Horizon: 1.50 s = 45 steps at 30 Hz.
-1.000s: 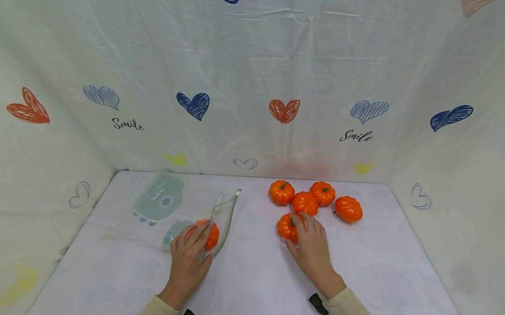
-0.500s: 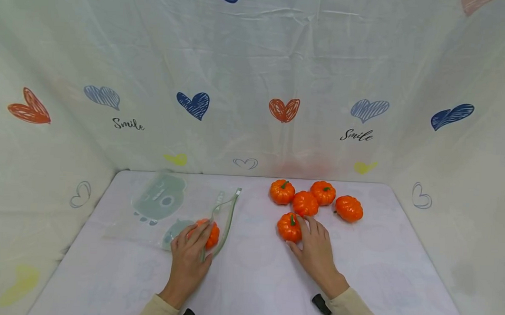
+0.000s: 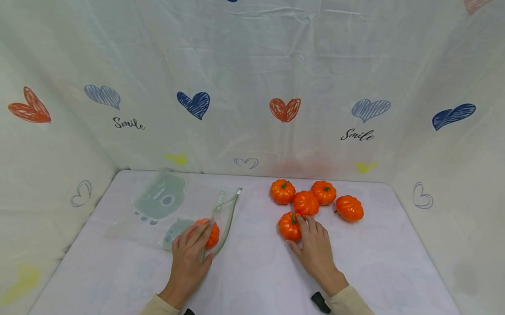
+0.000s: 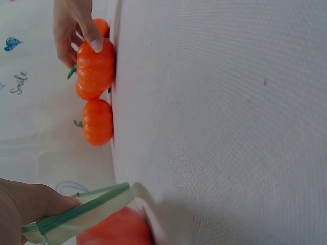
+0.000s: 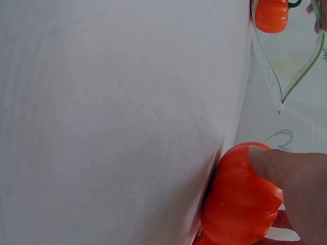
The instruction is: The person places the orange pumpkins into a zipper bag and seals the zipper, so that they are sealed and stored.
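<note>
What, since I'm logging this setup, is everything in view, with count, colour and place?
Loose pumpkins: five, orange, table's right half
Bagged pumpkin: one, orange, inside the bag near its mouth
Bag: one, clear with green print and edging, table's left half
Table: one, white, under pumpkins and bag
Backdrop: one, whitish with coloured hearts and "Smile" lettering, around the table
Black pieces: two, black, one beside each sleeve
Sleeves: two, beige, bottom edge
Left hand: one, bare, holding the bag's edge
Right hand: one, bare, on the nearest loose pumpkin
</note>
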### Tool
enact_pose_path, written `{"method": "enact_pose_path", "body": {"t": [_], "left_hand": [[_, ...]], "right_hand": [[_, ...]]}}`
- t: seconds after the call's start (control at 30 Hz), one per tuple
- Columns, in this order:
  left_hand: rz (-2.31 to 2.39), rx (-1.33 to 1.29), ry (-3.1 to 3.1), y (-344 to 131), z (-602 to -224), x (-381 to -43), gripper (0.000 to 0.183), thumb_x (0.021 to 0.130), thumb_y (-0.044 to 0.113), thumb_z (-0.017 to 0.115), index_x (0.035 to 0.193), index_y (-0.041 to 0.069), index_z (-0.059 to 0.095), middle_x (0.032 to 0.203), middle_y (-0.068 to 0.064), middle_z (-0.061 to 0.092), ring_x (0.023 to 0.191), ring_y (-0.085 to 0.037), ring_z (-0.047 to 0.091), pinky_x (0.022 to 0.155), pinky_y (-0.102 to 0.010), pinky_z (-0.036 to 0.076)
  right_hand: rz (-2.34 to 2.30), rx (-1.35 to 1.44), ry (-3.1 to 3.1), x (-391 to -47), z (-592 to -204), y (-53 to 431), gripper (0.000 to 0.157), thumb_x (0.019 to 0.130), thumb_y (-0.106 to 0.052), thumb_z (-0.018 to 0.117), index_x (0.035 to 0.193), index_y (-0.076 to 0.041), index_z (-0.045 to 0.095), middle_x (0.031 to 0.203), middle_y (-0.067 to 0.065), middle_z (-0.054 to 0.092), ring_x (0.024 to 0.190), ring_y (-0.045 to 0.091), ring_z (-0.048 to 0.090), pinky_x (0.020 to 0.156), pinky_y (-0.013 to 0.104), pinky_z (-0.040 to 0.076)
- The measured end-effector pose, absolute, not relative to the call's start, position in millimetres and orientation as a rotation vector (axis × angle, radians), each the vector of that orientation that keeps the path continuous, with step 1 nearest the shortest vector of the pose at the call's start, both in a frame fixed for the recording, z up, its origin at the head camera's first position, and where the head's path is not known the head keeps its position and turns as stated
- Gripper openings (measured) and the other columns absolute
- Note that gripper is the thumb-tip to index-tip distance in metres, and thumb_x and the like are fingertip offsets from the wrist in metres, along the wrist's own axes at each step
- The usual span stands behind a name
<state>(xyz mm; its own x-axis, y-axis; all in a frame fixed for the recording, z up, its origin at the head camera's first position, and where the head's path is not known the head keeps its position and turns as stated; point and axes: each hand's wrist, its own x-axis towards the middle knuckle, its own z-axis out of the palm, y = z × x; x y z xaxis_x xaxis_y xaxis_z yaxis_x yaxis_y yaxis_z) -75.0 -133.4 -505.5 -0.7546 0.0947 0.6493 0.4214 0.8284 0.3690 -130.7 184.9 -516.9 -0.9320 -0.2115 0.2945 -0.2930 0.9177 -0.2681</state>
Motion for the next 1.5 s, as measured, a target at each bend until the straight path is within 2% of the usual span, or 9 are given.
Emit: {"method": "enact_pose_path", "body": {"t": [0.33, 0.57, 0.87, 1.5], "left_hand": [[-0.657, -0.380, -2.394, -134.3, -504.4, -74.6, 0.089, 0.048, -0.019, 0.094, 0.132, -0.002, 0.071, 0.134, -0.014, 0.069, 0.117, -0.043, 0.061, 0.088, -0.054, 0.040], [-0.643, -0.372, -2.412, -135.5, -505.2, -73.9, 0.089, 0.049, -0.018, 0.094, 0.133, -0.001, 0.071, 0.135, -0.013, 0.070, 0.111, -0.035, 0.062, 0.088, -0.053, 0.040], [-0.645, -0.369, -2.436, -136.8, -504.6, -72.7, 0.089, 0.051, -0.017, 0.095, 0.134, -0.001, 0.070, 0.137, -0.012, 0.069, 0.113, -0.034, 0.062, 0.090, -0.053, 0.040], [-0.662, -0.384, -2.424, -137.4, -505.8, -72.8, 0.090, 0.051, -0.018, 0.094, 0.136, 0.000, 0.069, 0.139, -0.011, 0.068, 0.114, -0.034, 0.063, 0.091, -0.053, 0.040]], "right_hand": [[0.457, 0.385, -2.810, -132.6, -518.3, 184.1, 0.080, 0.078, -0.023, 0.095, 0.142, 0.003, 0.056, 0.134, 0.025, 0.057, 0.119, 0.044, 0.058, 0.104, 0.060, 0.048], [0.465, 0.399, -2.805, -133.2, -517.8, 184.4, 0.081, 0.075, -0.020, 0.097, 0.140, 0.003, 0.056, 0.132, 0.024, 0.059, 0.116, 0.044, 0.059, 0.101, 0.060, 0.049], [0.511, 0.397, -2.841, -129.9, -512.8, 183.2, 0.081, 0.075, -0.020, 0.097, 0.143, 0.001, 0.056, 0.135, 0.022, 0.059, 0.121, 0.043, 0.058, 0.105, 0.060, 0.048], [0.603, 0.576, -2.795, -117.3, -486.4, 140.3, 0.079, 0.077, -0.024, 0.096, 0.143, -0.002, 0.058, 0.137, 0.015, 0.061, 0.125, 0.038, 0.058, 0.108, 0.057, 0.047]]}}
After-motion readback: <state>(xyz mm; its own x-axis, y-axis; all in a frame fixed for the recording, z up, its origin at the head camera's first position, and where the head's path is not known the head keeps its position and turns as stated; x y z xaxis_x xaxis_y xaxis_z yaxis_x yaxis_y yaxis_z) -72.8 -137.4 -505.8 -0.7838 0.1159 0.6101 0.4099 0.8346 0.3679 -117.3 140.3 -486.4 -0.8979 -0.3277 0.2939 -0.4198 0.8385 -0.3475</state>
